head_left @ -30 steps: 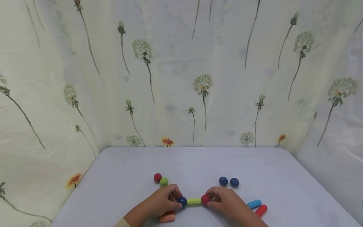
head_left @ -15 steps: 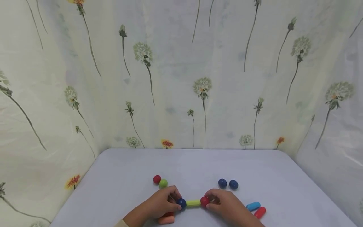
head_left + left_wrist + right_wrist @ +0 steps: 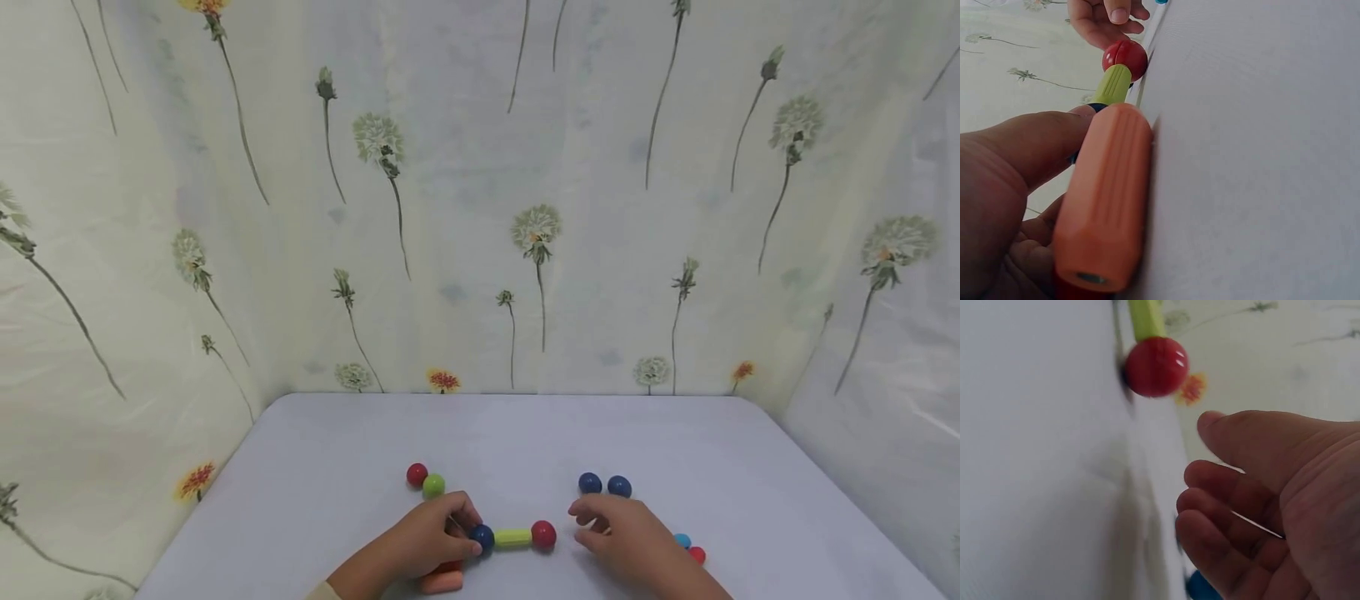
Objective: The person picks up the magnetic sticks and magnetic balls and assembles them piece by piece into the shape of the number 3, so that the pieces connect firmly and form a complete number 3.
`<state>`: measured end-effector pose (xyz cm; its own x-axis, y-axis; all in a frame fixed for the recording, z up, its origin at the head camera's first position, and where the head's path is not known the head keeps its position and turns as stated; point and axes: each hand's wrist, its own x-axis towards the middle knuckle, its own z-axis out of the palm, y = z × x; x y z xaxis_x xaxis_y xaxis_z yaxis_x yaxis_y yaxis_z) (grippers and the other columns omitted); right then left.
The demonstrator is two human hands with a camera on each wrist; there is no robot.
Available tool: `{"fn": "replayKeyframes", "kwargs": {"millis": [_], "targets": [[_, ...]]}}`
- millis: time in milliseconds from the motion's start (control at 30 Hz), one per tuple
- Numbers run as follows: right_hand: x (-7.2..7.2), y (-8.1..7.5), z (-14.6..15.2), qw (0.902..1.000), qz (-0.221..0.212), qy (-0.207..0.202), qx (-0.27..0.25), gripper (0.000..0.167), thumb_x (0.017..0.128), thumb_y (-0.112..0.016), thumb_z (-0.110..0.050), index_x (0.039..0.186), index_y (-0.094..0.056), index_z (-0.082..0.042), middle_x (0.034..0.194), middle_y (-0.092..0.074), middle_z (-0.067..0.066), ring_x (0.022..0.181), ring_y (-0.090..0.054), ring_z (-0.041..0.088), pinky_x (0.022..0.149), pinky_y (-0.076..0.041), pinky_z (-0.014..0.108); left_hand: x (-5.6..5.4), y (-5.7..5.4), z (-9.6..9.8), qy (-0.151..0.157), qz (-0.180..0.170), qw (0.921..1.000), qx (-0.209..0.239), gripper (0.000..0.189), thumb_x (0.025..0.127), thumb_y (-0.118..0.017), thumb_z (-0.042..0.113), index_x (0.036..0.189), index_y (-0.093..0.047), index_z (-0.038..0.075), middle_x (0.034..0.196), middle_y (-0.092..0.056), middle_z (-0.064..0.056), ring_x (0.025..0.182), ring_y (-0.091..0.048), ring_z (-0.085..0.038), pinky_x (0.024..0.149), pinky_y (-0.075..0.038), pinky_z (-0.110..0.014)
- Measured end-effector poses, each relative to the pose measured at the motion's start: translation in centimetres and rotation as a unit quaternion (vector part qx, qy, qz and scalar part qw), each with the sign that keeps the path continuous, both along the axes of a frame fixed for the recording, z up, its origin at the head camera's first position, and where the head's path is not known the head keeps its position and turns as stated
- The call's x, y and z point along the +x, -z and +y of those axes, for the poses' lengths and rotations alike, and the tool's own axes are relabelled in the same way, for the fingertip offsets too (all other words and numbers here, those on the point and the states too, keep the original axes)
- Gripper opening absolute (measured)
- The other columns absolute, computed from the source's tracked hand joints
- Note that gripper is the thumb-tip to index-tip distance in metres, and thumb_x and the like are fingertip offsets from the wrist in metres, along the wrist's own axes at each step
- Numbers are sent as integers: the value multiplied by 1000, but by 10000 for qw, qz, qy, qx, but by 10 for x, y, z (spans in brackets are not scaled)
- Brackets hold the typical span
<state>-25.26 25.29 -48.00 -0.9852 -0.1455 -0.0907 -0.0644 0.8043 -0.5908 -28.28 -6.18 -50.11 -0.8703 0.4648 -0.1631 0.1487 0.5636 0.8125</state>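
Observation:
A yellow-green ridged rod (image 3: 513, 538) lies on the table with a blue ball (image 3: 482, 539) at its left end and a red ball (image 3: 543, 535) at its right end. My left hand (image 3: 426, 538) pinches the blue ball between thumb and fingers. My right hand (image 3: 630, 537) is just right of the red ball, apart from it, fingers loosely bent around nothing. In the left wrist view, an orange ridged rod (image 3: 1107, 200) with a hole in its end lies close beside my left thumb. The red ball (image 3: 1157, 367) also shows beyond my right fingertips in the right wrist view.
Beyond my left hand sit a loose red ball (image 3: 417, 475) and a green ball (image 3: 433, 486). Two blue balls (image 3: 590, 483) stand behind my right hand. Blue and red rods (image 3: 697, 555) are partly hidden by my right hand. A flowered curtain (image 3: 480, 208) borders the white table (image 3: 337, 467).
My right hand has let go of the red ball and moved right. The red ball stays at the rod's end. My left hand keeps its hold on the blue ball.

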Motion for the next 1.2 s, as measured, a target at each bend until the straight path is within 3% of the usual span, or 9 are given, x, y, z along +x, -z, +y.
{"fn": "replayKeyframes", "kwargs": {"millis": [200, 433, 567, 800, 1033, 1200], "targets": [[1, -10, 20, 9987, 118, 174, 469, 19, 89, -83, -16, 106, -75, -20, 97, -73, -7, 88, -66, 13, 85, -60, 43, 1, -1, -1, -16, -27, 10000, 0, 23, 90, -84, 22, 102, -65, 26, 99, -69, 10, 92, -64, -12, 89, -56, -40], [2, -12, 43, 9961, 92, 288, 833, 22, 89, -82, -18, 110, -75, -18, 102, -73, -4, 94, -66, 17, 87, -59, 47, 1, -2, -1, -31, -28, 10000, -27, 23, 90, -84, 22, 103, -65, 26, 99, -69, 9, 92, -64, -12, 90, -56, -40], [2, -13, 56, 9954, -101, 352, 880, 23, 89, -82, -20, 111, -74, -17, 106, -73, 0, 95, -65, 20, 80, -59, 44, 2, -1, -3, -61, -50, 10000, 3, 23, 90, -84, 21, 103, -65, 26, 99, -69, 9, 92, -64, -13, 89, -56, -39], [4, -14, 83, 9926, -490, 467, 1011, 28, 89, -83, -26, 112, -73, -14, 108, -73, 4, 97, -64, 23, 92, -56, 56, 2, -1, -1, 1, -108, 9999, 12, 22, 90, -84, 23, 103, -66, 27, 99, -69, 10, 91, -64, -13, 86, -55, -36], [6, -12, 100, 9898, -799, 645, 984, 34, 86, -85, -31, 111, -73, -12, 105, -73, 4, 94, -63, 23, 91, -56, 57, 0, 0, 0, -74, -95, 9999, -42, 23, 90, -84, 24, 103, -65, 27, 98, -69, 9, 92, -64, -13, 89, -56, -40], [8, -8, 106, 9899, -855, 604, 956, 27, 88, -83, -27, 107, -73, -11, 97, -71, 0, 88, -61, 21, 87, -56, 53, -1, 0, -1, -67, -114, 9999, -35, 23, 90, -84, 25, 103, -65, 28, 98, -69, 9, 92, -64, -14, 90, -55, -41]]}}
